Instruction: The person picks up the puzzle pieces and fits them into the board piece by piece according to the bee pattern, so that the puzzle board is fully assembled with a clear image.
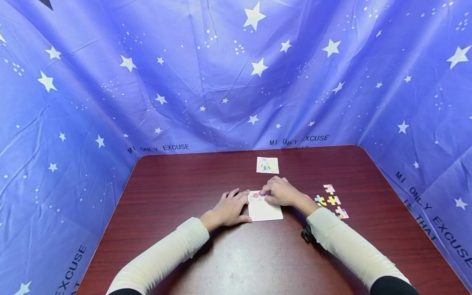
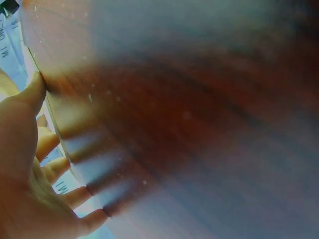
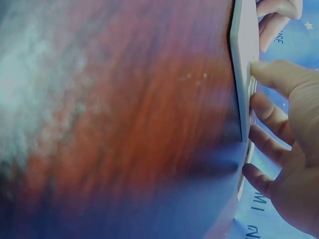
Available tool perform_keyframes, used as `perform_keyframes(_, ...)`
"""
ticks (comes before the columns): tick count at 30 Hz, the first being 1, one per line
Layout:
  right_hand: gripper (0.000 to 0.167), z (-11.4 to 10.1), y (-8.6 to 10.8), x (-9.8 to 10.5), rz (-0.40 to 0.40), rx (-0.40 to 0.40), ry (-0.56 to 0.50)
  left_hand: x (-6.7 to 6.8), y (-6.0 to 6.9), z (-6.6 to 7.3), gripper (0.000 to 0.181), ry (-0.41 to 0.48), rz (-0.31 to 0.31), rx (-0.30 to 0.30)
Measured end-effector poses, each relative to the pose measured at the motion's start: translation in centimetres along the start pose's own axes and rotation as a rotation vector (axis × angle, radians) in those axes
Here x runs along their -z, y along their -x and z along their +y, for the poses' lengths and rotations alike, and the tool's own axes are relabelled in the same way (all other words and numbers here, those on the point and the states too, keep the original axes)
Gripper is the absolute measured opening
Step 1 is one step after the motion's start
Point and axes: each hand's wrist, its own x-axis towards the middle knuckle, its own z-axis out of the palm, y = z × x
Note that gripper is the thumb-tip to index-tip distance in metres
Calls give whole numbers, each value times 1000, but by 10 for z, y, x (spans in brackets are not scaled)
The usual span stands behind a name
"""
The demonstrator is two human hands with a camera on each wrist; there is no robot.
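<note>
A white square board (image 1: 265, 212) lies on the table, with colourful puzzle pieces (image 1: 255, 196) along its far edge. My left hand (image 1: 231, 208) rests at the board's left side, fingers spread and thumb near the lower left corner. At the far right part of the board, my right hand (image 1: 282, 192) touches the surface with thumb and fingertips beside the pieces, partly covering them. The right wrist view shows the thumb and fingers of this hand (image 3: 289, 134) apart and lightly bent against the board edge (image 3: 240, 74). In the left wrist view, the left hand's fingers (image 2: 77, 196) touch the table.
Several loose puzzle pieces (image 1: 333, 200) lie right of my right forearm. A square picture card (image 1: 267, 165) lies beyond the board. Something small and black (image 1: 307, 233) is beside the right sleeve. A blue curtain with stars (image 1: 225, 82) surrounds the table (image 1: 177, 176).
</note>
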Motion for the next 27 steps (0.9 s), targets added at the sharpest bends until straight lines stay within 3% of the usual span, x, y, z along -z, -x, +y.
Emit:
perform_keyframes(15,16,-1,2,0,28,32,-20,-3,0,-2,59,-24,7,-3)
perform_keyframes(27,20,23,19,17,72,13,-135,-3,-1,0,59,-18,1,5)
